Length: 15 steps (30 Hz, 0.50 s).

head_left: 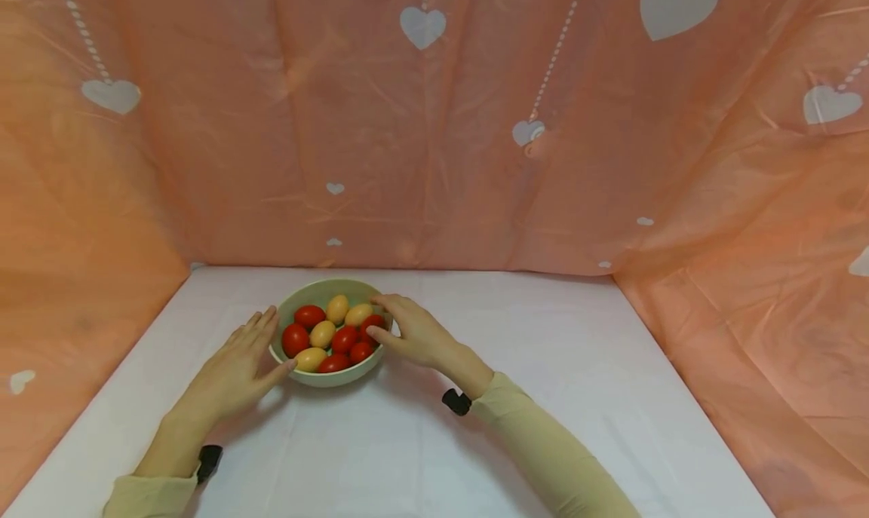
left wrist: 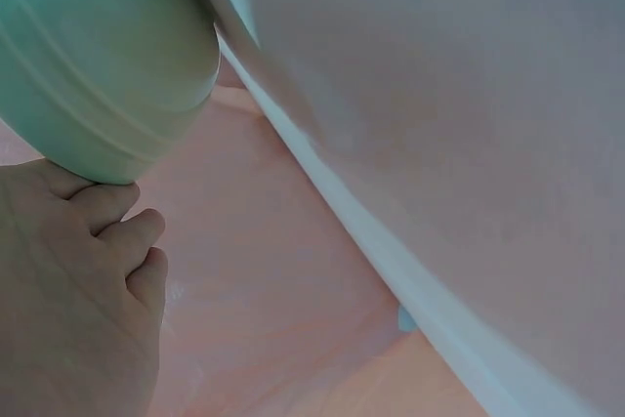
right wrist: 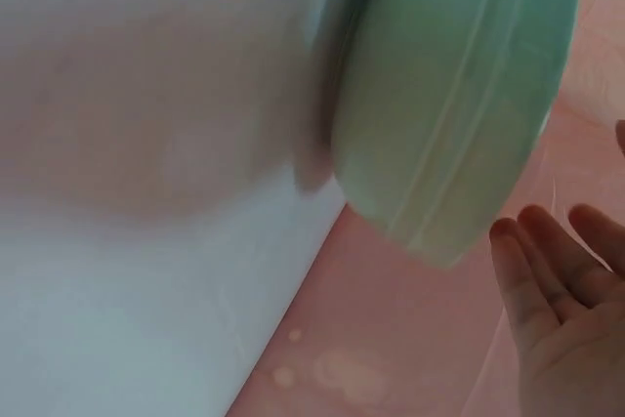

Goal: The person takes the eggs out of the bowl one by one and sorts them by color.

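Observation:
A pale green bowl (head_left: 326,380) stands on the white table and holds several smooth, egg-shaped pieces, some red (head_left: 295,340) and some pale yellow (head_left: 322,334). At its left side is my left hand (head_left: 231,371), fingers extended along the rim and thumb at the near edge. The left wrist view shows those fingertips against the outer wall of the bowl (left wrist: 107,65). My right hand (head_left: 417,333) lies over the right rim, its thumb above the red pieces there. In the right wrist view its fingers (right wrist: 547,261) are straight, right beside the bowl's rim.
White cloth (head_left: 543,397) covers the tabletop. Orange-pink curtains with white hearts (head_left: 421,126) close off the back and both sides. A small black device (head_left: 209,461) sits on my left wrist, another (head_left: 456,402) on my right.

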Available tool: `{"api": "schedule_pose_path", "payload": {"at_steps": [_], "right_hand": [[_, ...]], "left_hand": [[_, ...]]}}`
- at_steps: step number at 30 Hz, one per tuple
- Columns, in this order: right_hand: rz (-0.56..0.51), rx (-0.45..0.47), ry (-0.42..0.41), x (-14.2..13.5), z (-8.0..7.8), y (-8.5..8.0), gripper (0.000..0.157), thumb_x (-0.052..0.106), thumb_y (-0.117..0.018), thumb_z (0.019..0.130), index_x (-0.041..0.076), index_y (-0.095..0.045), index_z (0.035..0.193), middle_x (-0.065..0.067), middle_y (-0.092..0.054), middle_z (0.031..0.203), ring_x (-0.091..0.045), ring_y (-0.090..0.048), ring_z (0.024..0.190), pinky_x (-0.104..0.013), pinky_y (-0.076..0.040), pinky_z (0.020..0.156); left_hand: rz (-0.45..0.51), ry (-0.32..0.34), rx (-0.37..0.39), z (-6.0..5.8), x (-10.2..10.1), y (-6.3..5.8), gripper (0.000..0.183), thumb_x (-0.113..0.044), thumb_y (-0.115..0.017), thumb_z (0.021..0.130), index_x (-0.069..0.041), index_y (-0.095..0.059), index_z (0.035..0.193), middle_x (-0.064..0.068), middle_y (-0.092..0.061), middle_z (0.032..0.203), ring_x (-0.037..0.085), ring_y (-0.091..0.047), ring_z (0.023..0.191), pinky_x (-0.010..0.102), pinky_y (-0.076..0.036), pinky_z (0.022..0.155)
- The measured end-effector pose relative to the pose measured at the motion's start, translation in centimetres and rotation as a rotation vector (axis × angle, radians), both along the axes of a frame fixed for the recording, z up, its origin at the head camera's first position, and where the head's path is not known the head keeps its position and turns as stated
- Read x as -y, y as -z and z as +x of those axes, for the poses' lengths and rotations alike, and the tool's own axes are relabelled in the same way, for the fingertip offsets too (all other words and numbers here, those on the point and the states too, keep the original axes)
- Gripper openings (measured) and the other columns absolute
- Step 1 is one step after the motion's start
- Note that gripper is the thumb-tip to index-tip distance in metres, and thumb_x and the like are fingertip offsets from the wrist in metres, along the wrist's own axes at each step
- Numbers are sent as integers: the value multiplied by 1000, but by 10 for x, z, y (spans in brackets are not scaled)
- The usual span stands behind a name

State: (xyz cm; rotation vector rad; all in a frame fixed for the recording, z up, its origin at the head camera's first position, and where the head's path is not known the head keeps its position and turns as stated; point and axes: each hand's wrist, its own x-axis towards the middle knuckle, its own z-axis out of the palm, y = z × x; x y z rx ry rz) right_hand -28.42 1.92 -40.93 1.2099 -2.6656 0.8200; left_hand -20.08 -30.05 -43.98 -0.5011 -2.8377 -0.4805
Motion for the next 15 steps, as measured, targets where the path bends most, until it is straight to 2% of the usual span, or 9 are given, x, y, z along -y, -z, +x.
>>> {"api": "schedule_pose_path", "payload": {"at_steps": [9,15], "right_hand": [[75,51,-68,30,-7,-5,36,24,-68,102,3,-66,132,-10,-70,128,-25,-65,117,-30,-52,106],[154,48,-56,45,-12,0,32,22,-71,100,5,-71,127,-7,-71,122,-18,-68,110,-20,-53,96]], "left_hand": [[-5,-4,-9,0,0,0,91,-50,-64,100,11,-29,158,29,-27,166,52,-27,150,63,-24,123],[-20,1,1,1,0,-4,91,-51,-64,99,11,-31,157,29,-28,166,51,-28,150,62,-24,123]]}}
